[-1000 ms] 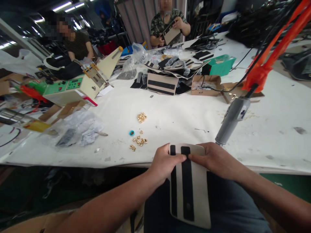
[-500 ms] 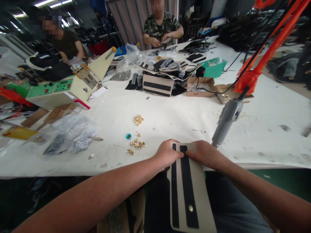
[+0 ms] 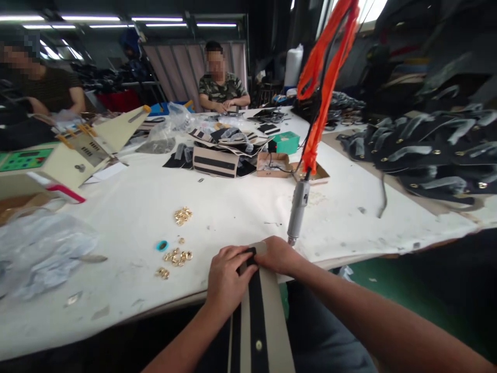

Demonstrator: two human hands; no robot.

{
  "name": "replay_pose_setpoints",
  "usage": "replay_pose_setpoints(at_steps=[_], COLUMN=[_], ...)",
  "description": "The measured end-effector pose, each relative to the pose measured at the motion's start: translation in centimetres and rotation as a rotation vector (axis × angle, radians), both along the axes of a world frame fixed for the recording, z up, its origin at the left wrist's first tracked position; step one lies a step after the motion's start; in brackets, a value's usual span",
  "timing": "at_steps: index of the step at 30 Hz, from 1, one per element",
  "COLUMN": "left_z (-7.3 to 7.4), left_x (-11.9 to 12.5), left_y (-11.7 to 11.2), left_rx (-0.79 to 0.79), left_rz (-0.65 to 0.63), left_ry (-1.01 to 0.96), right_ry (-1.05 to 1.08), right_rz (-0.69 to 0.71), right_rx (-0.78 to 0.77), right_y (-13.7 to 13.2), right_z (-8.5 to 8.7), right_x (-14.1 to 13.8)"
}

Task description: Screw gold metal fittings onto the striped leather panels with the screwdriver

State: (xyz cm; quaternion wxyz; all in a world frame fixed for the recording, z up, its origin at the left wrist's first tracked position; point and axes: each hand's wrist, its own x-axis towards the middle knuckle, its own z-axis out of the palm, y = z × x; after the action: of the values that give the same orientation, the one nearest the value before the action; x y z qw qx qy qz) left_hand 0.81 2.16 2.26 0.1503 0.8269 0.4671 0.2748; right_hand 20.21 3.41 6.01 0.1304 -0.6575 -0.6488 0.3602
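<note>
A beige panel with black strips runs from the table edge down over my lap. On its middle black strip sits a round gold-coloured stud near the bottom of the view. My left hand pinches the far end of that strip, thumb and fingers closed on the panel. Across from it, my right hand grips the panel's far right corner, its fingertips partly hidden. Just beyond my right hand, a grey electric screwdriver hangs from an orange strap, tip down.
Small gold-coloured fittings lie left of my hands, beside a blue ring. Clear plastic bags and a cream machine are farther left. Stacked panels and a cardboard box stand behind. Across the table sits a person.
My view has swung right and levelled. My left hand's fingers have shifted over the top of the panel's far end. My right hand still grips the panel.
</note>
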Motion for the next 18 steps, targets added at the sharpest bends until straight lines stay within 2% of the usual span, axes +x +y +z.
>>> replay_pose_setpoints(at_steps=[2,5,8,10,12,15,18], left_z=[-0.6,-0.9,-1.0,-0.9,-0.7,-0.4,-0.4], left_x=[0.0,-0.3,-0.5,-0.6,-0.6,-0.5,-0.5], left_y=[0.3,0.7,1.0,1.2,1.4,1.4,1.3], left_rx=[0.015,0.035,0.054,0.054,0.043,0.017,-0.006], left_rz=[-0.004,-0.012,-0.013,-0.015,-0.015,-0.006,0.013], left_ry=[-0.015,-0.023,-0.021,-0.008,0.015,0.050,0.046], right_ry=[0.016,0.075,0.134,0.125,0.060,-0.042,-0.108], right_rz=[-0.052,-0.154,-0.250,-0.334,-0.451,-0.604,-0.656], right_rx=[0.070,0.213,0.346,0.427,0.483,0.477,0.406], right_y=[-0.8,-3.3,-5.9,-6.5,-5.6,-2.4,1.1], right_z=[-0.1,-0.3,-0.3,-0.1,0.2,0.3,-0.6], right_x=[-0.3,-0.3,2.3,6.2,11.3,19.2,24.6])
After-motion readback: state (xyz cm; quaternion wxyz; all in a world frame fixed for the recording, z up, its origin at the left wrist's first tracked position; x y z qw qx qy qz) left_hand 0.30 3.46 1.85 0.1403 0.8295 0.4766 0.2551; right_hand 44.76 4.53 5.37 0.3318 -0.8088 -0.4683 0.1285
